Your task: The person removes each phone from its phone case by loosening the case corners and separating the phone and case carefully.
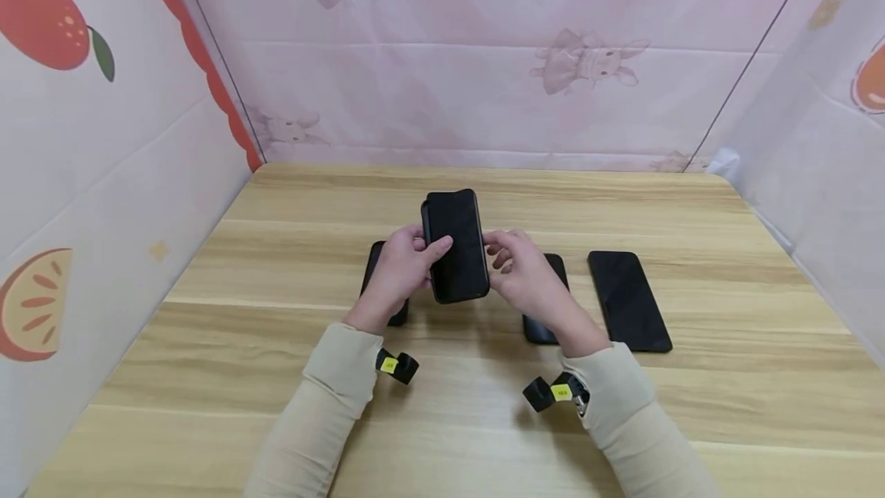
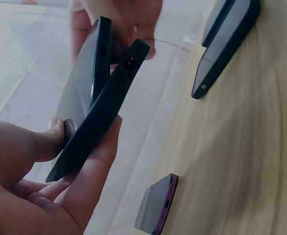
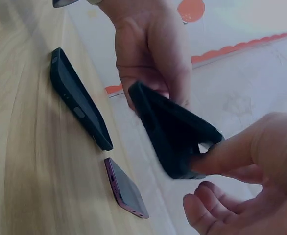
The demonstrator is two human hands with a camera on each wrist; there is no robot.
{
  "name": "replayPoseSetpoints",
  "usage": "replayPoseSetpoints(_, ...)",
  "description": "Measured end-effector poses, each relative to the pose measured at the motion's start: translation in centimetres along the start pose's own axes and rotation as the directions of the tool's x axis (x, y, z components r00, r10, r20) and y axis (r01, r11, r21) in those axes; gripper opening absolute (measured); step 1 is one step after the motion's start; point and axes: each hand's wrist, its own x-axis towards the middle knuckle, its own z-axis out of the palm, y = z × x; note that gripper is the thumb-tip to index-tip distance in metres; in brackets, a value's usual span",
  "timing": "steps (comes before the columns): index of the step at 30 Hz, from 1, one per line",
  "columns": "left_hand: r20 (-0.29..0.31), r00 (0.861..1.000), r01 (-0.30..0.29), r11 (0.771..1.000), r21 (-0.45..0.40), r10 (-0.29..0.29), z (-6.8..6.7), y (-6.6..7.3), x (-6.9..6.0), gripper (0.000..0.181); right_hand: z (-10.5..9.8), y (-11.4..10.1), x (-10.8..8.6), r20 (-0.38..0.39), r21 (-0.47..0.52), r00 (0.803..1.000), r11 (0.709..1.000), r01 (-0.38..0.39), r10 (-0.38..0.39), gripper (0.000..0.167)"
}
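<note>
My left hand [image 1: 401, 263] grips a black phone [image 1: 456, 244] together with a black phone case [image 2: 102, 115], its thumb lying over the screen. One end of the phone sits in the case; the other end stands out at an angle, leaving a wedge-shaped gap. At the right edge, my right hand [image 1: 522, 267] has its fingers curled. One digit of it presses into the gap against the case in the right wrist view, where the other fingertips [image 3: 197, 203] are apart from it. The far side of its hold is partly hidden.
An empty black case [image 3: 77, 98] lies on the wooden table [image 1: 442, 421] at the left. A purple-edged phone [image 2: 158, 205] lies farther back. Under the right forearm is another black case-like item [image 1: 557, 271], with a dark flat phone [image 1: 629, 302] beside it. Printed cloth walls enclose the table.
</note>
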Motion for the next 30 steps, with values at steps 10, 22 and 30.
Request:
replayPoseSetpoints(10, -0.027, 1.0, 0.013, 0.999, 0.037, -0.012, -0.2, -0.1, 0.0, 0.04, -0.2, -1.1, 0.0, 0.196, 0.319, 0.979, 0.94, -0.124, 0.062, 0.044)
replayPoseSetpoints(22, 0.065, 0.997, 0.037, 0.998, 0.045, -0.04, -0.4, -0.5, 0.2, 0.049, -0.5, -0.4, 0.1, 0.164, 0.25, 0.976, 0.951, -0.18, 0.142, 0.044)
replayPoseSetpoints(30, 0.193, 0.981, 0.005, 0.999, -0.039, 0.003, -0.9, 0.0, 0.2, 0.042, -1.3, 0.3, 0.1, 0.145, 0.303, 0.976, 0.931, -0.202, 0.164, 0.047)
